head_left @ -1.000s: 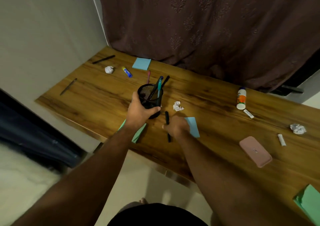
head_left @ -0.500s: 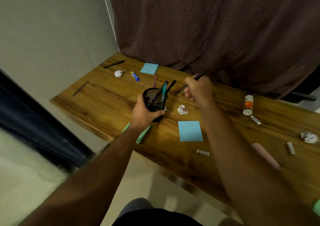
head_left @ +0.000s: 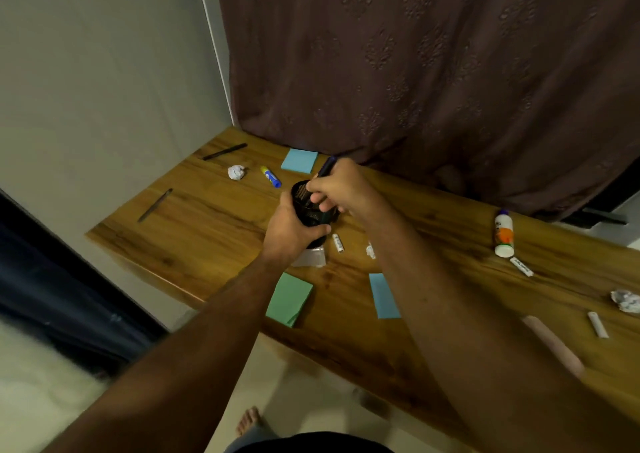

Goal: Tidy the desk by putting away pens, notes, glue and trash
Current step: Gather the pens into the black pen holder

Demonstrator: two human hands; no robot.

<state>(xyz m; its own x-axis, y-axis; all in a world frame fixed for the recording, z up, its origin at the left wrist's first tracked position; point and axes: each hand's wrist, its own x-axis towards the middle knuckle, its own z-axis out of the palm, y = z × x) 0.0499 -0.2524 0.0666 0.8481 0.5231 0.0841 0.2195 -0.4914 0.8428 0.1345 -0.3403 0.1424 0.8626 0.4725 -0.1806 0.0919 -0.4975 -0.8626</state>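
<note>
The left hand (head_left: 294, 225) gripped the black mesh pen cup (head_left: 311, 206), lifted a little above the bench (head_left: 207, 230), its fingers curled round the cup's wall, while the right hand (head_left: 341, 189) pinched a dark pen (head_left: 325, 167) with its fingers closed on the barrel, the lower end already at the cup's mouth. To do this step well, the cup should be held steady and upright, the pen kept near vertical and lowered until its tip meets the bottom, and only then released, so it neither catches the rim nor tips the cup; that is a judgement from how things lay. The pen looked slim and dark, its upper end slanting up and away from the right hand, its lower part hidden behind the fingers. Much remained on the bench: 2 dark pens (head_left: 225, 151) near the far left corner and left edge, a crumpled paper ball (head_left: 237, 172), a blue and yellow glue stick (head_left: 271, 177), a blue note pad (head_left: 299, 161), a green note pad (head_left: 289, 298), another blue note (head_left: 382, 296), and a white glue bottle (head_left: 504, 233) well to the right.
</note>
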